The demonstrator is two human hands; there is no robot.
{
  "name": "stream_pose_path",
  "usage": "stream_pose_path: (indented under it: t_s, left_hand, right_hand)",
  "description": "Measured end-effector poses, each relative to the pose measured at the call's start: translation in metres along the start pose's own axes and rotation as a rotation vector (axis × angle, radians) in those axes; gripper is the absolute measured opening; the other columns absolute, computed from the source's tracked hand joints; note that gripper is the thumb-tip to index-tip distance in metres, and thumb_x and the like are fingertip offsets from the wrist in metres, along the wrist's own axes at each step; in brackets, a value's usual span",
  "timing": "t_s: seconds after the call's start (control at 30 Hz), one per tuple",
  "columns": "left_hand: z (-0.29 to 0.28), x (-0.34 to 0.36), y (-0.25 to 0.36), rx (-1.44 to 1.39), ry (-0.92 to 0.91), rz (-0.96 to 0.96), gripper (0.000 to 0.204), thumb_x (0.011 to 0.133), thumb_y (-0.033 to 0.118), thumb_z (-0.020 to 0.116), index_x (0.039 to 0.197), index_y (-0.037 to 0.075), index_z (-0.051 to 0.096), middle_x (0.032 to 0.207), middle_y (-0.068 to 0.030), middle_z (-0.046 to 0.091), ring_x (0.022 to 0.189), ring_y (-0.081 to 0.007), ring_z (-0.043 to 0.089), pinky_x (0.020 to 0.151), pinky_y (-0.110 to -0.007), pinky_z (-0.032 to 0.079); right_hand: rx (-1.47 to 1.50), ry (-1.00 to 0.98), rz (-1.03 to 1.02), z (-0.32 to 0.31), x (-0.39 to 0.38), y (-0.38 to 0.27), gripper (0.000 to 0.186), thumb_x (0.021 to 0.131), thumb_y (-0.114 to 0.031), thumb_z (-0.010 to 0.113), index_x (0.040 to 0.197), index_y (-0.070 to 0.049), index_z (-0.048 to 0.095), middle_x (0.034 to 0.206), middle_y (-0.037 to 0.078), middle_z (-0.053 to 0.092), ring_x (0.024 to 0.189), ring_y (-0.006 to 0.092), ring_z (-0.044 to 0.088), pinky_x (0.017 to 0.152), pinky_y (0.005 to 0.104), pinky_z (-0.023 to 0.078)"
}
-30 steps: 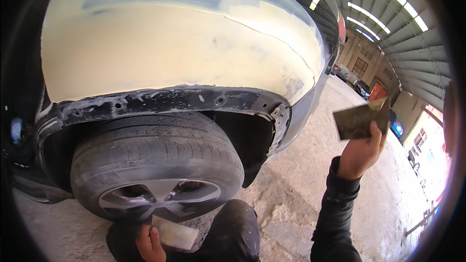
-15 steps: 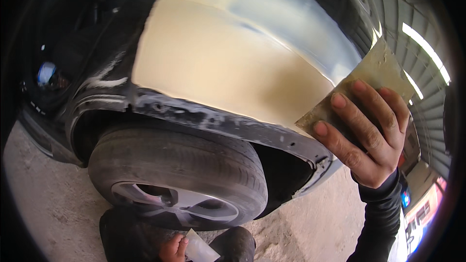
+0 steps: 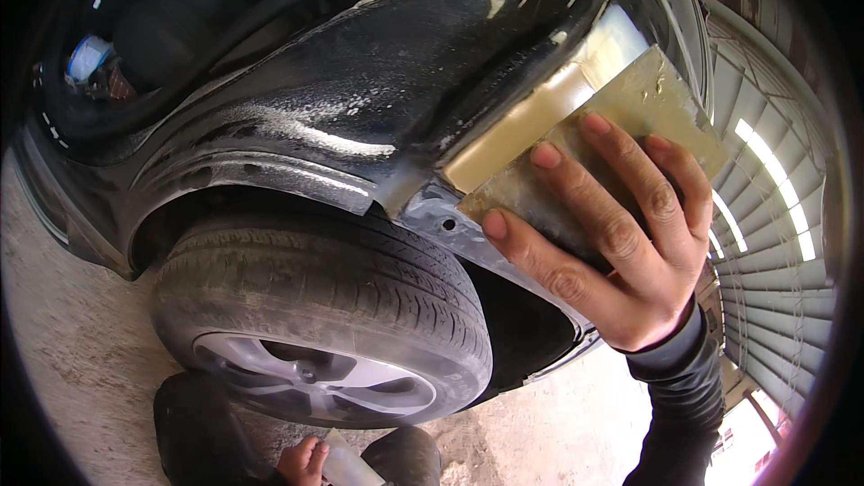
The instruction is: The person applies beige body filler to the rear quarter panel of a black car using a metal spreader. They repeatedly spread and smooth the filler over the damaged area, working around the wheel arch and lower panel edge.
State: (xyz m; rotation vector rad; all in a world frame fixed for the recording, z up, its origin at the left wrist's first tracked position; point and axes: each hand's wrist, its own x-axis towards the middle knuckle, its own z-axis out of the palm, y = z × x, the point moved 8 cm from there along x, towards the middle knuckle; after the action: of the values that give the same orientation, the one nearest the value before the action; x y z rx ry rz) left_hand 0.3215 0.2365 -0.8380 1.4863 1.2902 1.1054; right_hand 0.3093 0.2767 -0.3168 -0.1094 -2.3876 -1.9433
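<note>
Shifting left, the sheet (image 3: 643,101) hides more of the beige patch (image 3: 520,132).

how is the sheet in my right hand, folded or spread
Spread: the sheet shows a broad face and straight upper edge beyond the right hand, no fold visible; the hand hides part.
</note>
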Motion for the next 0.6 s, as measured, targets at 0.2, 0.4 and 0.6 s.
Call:
stream_pose_path:
  t_s: [0.2, 0.4, 0.6]
  left_hand:
    - [-0.014, 0.009, 0.009, -0.140, -0.010, -0.065, 0.041, 0.104, 0.034, 0.053, 0.117, -0.003, 0.064, 0.100, -0.0285, 0.069, 0.092, -0.0475, 0.065, 0.076, -0.053, 0.052]
    - [-0.016, 0.010, 0.013, -0.144, 0.051, 0.009, 0.040, 0.104, 0.033, 0.053, 0.116, -0.003, 0.065, 0.100, -0.0281, 0.069, 0.092, -0.0471, 0.066, 0.077, -0.052, 0.053]
    - [-0.017, 0.009, 0.011, -0.099, 0.109, 0.100, 0.039, 0.104, 0.033, 0.053, 0.117, -0.002, 0.066, 0.100, -0.0279, 0.070, 0.093, -0.0470, 0.066, 0.077, -0.051, 0.053]
  right_hand:
    - [-0.007, -0.036, -0.003, 0.009, 0.008, -0.003, 0.053, 0.072, -0.033, 0.083, 0.123, -0.038, 0.072, 0.125, 0.002, 0.070, 0.119, 0.0301, 0.065, 0.104, 0.0453, 0.045]
    - [-0.004, -0.025, 0.001, 0.014, 0.011, -0.003, 0.053, 0.073, -0.031, 0.081, 0.124, -0.038, 0.072, 0.126, 0.002, 0.070, 0.120, 0.0298, 0.065, 0.104, 0.0454, 0.044]
    - [0.002, -0.012, 0.002, 0.017, 0.009, -0.003, 0.054, 0.073, -0.030, 0.081, 0.125, -0.038, 0.071, 0.126, 0.003, 0.070, 0.120, 0.0299, 0.064, 0.104, 0.0459, 0.044]
